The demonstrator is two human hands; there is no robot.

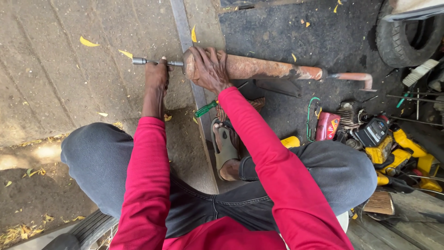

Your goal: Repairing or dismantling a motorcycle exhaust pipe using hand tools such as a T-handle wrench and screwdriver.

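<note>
Head view: hands clenched on metal rod (149, 61) and rusty cylinder (259, 68), over leaf-strewn concrete ground (55, 88).

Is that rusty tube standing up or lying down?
Lying down: the rusty tube stretches flat across the ground, the right hand gripping one end.

Screwdriver (206, 109) lies under the pipe (259, 68), engine (370, 134) to its right.

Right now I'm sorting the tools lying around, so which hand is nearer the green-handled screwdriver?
Right. The right hand grips the rusty cylinder's end just above the green-handled screwdriver. The left hand holds the metal rod, farther off to its upper left.
</note>
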